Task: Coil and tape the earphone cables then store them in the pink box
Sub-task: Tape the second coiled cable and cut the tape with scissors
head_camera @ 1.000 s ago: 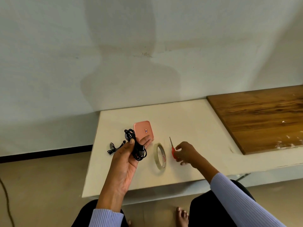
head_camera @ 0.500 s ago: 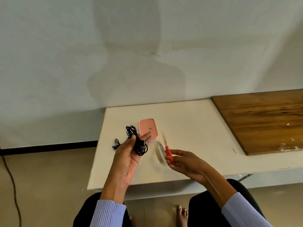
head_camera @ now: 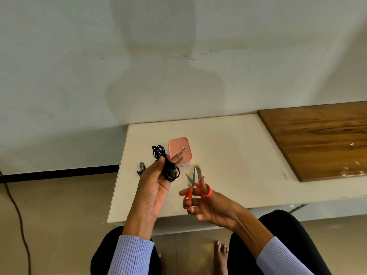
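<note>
My left hand [head_camera: 156, 187] holds a coiled black earphone cable [head_camera: 165, 163] upright above the white table, thumb pressed across the coil. Behind its fingertips lies the closed pink box [head_camera: 179, 148]. My right hand [head_camera: 210, 207] grips red-handled scissors [head_camera: 195, 188], fingers through the loops, blades slightly parted and pointing up-left. A roll of clear tape [head_camera: 198, 170] stands on edge just behind the scissor blades. A second black earphone cable [head_camera: 141, 169] lies on the table left of my left hand, partly hidden.
The white table [head_camera: 228, 155] ends close to my knees and at its left edge near the loose cable. A brown wooden board [head_camera: 317, 139] covers the table's right part. A wall rises behind. A dark cord [head_camera: 14, 205] trails on the floor at left.
My right hand lifted the scissors off the table and drew them toward me, fingers now in the handles. My left hand kept holding the coil.
</note>
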`<state>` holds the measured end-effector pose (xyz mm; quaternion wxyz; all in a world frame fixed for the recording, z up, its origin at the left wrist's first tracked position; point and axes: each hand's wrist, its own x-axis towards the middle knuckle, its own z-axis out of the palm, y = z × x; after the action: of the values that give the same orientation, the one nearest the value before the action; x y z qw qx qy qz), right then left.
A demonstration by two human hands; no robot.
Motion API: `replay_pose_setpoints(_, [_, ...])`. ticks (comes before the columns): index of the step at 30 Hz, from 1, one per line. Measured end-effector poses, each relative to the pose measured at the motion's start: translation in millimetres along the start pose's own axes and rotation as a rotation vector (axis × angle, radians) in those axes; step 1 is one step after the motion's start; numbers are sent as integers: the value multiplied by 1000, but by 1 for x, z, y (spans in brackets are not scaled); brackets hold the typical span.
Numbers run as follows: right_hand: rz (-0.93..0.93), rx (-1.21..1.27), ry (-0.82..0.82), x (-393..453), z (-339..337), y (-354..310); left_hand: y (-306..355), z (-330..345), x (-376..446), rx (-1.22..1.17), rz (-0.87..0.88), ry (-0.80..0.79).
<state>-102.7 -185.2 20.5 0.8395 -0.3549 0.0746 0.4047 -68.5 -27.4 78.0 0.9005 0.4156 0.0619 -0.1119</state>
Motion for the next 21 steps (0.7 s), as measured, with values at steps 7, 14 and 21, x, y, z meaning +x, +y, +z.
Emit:
replay_pose_setpoints(7, [-73, -14, 85, 15, 6, -4, -2, 0, 1, -8, -5, -8])
replay_pose_setpoints(14, [-189, -180, 248, 20, 7, -5, -2, -4, 2, -20, -12, -25])
replay_pose_setpoints(21, [-222, -338, 420, 22, 10, 0, -2, -9, 7, -40, 1, 49])
